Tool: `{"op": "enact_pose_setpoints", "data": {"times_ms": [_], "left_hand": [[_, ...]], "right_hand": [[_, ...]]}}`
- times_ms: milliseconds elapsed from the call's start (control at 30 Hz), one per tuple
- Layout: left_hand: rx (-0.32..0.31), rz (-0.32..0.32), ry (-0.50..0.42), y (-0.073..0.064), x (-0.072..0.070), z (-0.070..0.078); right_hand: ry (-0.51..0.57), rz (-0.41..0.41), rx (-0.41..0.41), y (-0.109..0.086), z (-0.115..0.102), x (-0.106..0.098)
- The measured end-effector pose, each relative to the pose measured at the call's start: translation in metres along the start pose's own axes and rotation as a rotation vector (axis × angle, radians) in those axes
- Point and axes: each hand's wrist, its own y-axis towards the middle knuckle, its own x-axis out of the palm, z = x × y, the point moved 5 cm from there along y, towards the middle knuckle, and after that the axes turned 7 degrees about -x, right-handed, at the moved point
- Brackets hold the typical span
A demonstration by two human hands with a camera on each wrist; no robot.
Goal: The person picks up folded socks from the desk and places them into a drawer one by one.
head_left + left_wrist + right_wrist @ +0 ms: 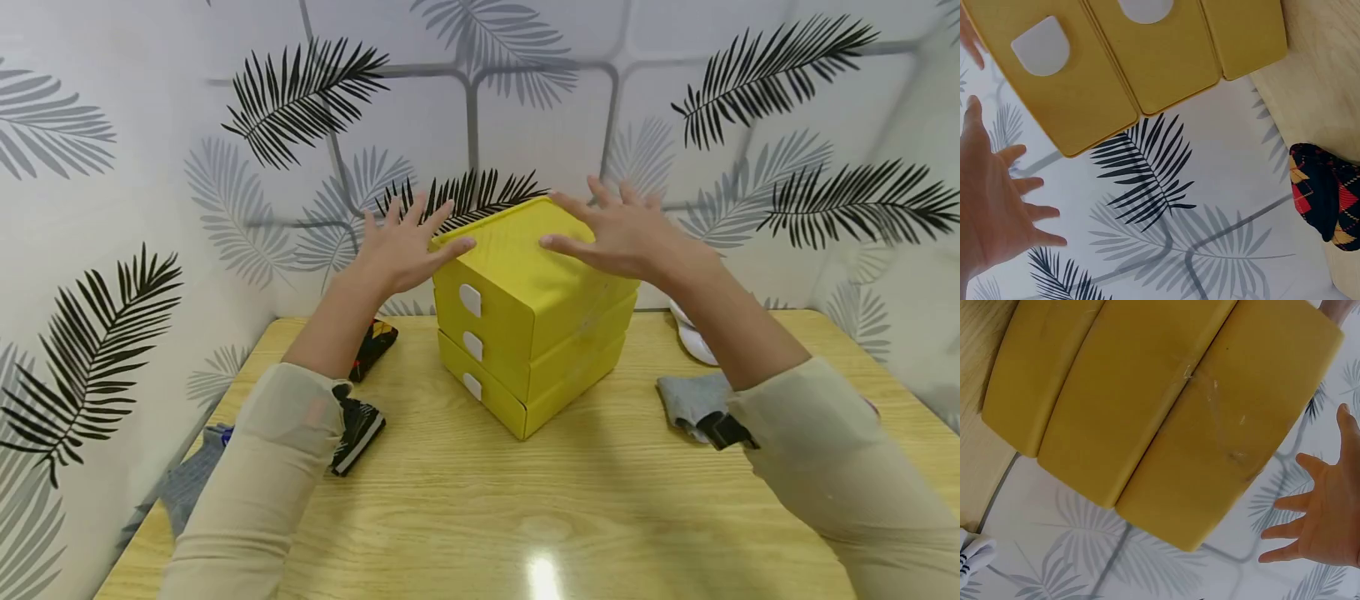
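Note:
A yellow three-drawer box (487, 367) with white tab pulls stands on the wooden table, one corner toward me. My left hand (401, 250) is raised by its upper left edge, fingers spread and straight. Over the right part of the top is my right hand (626, 233), fingers also spread. Neither hand holds anything. In the left wrist view the left hand (991, 200) appears apart from the drawer fronts (1097, 62). The right wrist view has the right hand (1322, 506) beyond the box's side (1166, 412), with a gap between them.
Left on the table (480, 500) lie an argyle sock (375, 346), a black item with white stripes (360, 437) and a grey sock (191, 479). To the right are a white item (693, 337) and a folded grey cloth item (690, 396). A leaf-patterned wall covering (540, 125) rises behind.

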Motion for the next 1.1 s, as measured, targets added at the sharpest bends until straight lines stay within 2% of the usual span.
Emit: {"op": "enact_pose_setpoints", "data": {"times_ms": [200, 367, 533, 667, 767, 933, 1100], "left_hand": [[0.119, -0.036, -0.014, 0.001, 0.013, 0.006], [0.24, -0.047, -0.045, -0.002, 0.024, 0.011], [0.304, -0.006, -0.066, -0.002, 0.033, 0.014], [0.303, 0.063, -0.102, -0.003, 0.036, 0.015], [0.292, 0.107, -0.104, -0.005, 0.037, 0.017], [0.254, 0.166, -0.059, -0.012, 0.037, 0.025], [0.185, 0.203, 0.03, -0.02, 0.037, 0.04]], "right_hand": [[-0.033, -0.016, -0.046, -0.007, -0.026, 0.003], [-0.051, -0.038, -0.1, -0.012, -0.05, 0.02], [-0.114, -0.045, -0.165, -0.017, -0.066, 0.036], [-0.177, -0.014, -0.192, -0.019, -0.071, 0.039], [-0.184, -0.014, -0.194, -0.02, -0.072, 0.039], [-0.156, -0.031, -0.205, -0.024, -0.068, 0.038], [-0.128, -0.041, -0.211, -0.031, -0.061, 0.035]]}}
